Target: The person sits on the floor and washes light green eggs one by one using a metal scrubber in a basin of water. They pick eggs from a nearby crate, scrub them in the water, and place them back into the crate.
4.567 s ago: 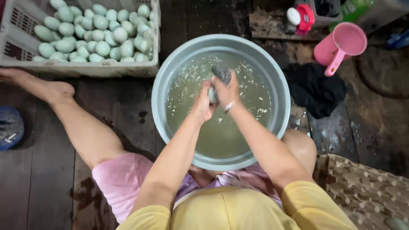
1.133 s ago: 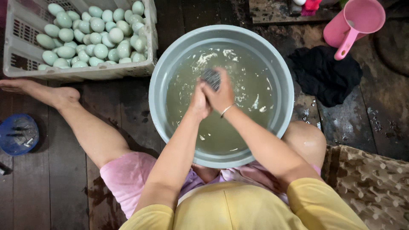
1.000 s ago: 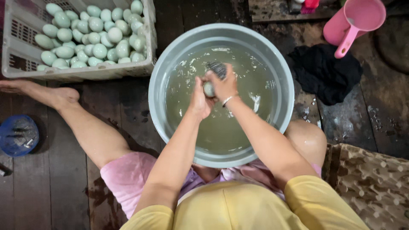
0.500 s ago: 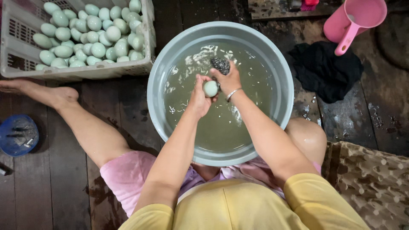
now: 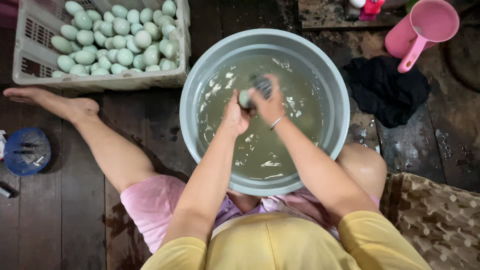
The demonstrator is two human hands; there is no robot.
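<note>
My left hand (image 5: 234, 112) was closed around a pale green egg (image 5: 244, 98), held low over the murky water in the grey basin (image 5: 192, 90). My right hand (image 5: 267, 102) gripped a dark scrubber (image 5: 261, 85) pressed against the egg. Half a second before, the egg sat higher and more exposed; now the scrubber covered it, so scrubbing was under way. Crate of eggs (image 5: 107, 82) stood just beside the basin.

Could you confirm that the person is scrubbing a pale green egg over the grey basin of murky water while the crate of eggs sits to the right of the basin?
Not quite: the crate of pale green eggs sits to the left of the grey basin, as the head view shows. The rest holds: the left hand holds an egg and the right hand scrubs it over the murky water.
</note>
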